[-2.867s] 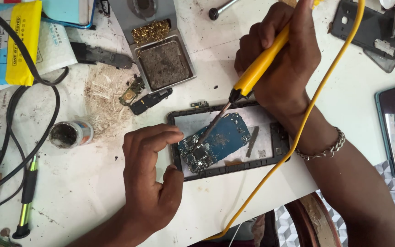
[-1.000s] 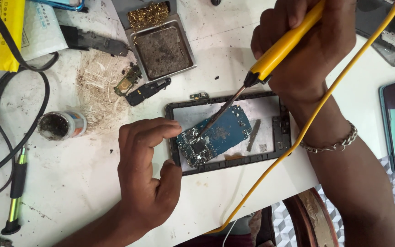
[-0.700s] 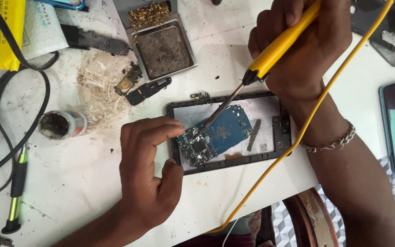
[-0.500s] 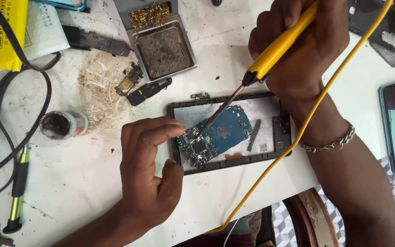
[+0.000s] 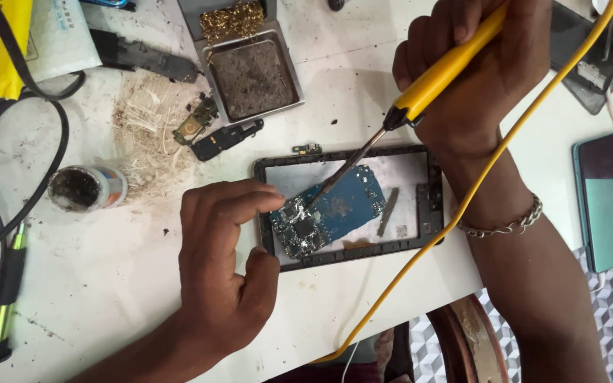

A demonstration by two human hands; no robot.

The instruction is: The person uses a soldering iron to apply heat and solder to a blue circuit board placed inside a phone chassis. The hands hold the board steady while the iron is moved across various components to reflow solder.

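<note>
A white, stained worktable [image 5: 94,284] carries everything — a black rectangular device frame [image 5: 431,213], a grey metal tray of dark sponge [image 5: 253,74], a small open round tin [image 5: 86,189], a heap of pale fibres [image 5: 143,138], black cables [image 5: 8,177] and a green-handled screwdriver [image 5: 5,294]. A teal-backed phone [image 5: 608,202] lies at the right edge.

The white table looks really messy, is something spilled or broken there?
Yes. A pile of pale fibrous shavings lies scattered on the stained white table, with loose black phone parts beside it. The black phone frame is opened up, and its blue circuit board sits tilted inside.
</note>
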